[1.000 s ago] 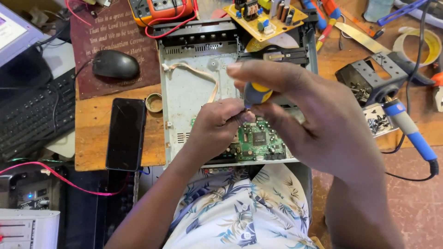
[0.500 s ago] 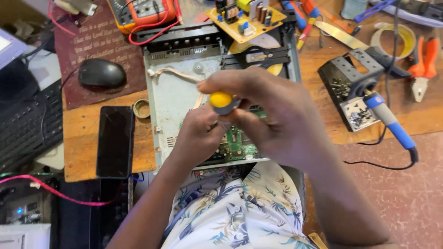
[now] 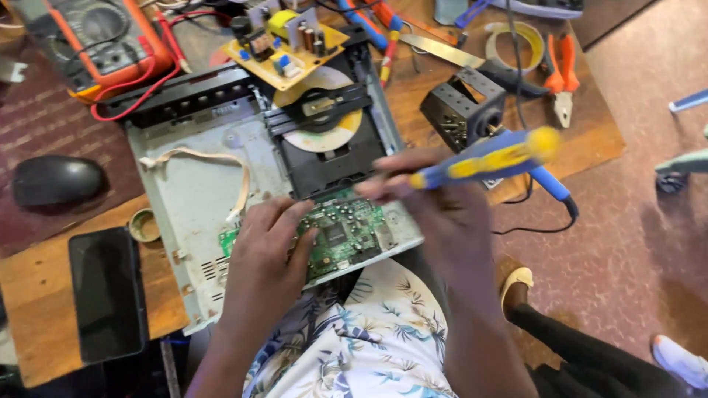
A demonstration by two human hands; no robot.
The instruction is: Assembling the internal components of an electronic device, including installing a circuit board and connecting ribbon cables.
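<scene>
An opened disc player chassis (image 3: 188,191) lies on the wooden bench, with a disc tray (image 3: 324,129) and a green circuit board (image 3: 343,236) inside. My left hand (image 3: 262,262) rests flat on the left part of that board. My right hand (image 3: 442,221) is raised just right of the board and grips a blue and yellow screwdriver (image 3: 487,155), which lies nearly level and points left. A flat ribbon cable (image 3: 221,166) curls across the chassis floor.
An orange multimeter (image 3: 96,37) with red leads sits at the back left, a yellow circuit board (image 3: 284,48) behind the tray. A mouse (image 3: 55,180) and black phone (image 3: 107,291) lie left. A soldering iron stand (image 3: 461,110), tape roll (image 3: 523,40) and orange pliers (image 3: 562,74) lie right.
My right hand has lifted off the board and swung right, turning the screwdriver from upright to nearly level. My left hand has stayed on the board. The view has shifted right.
</scene>
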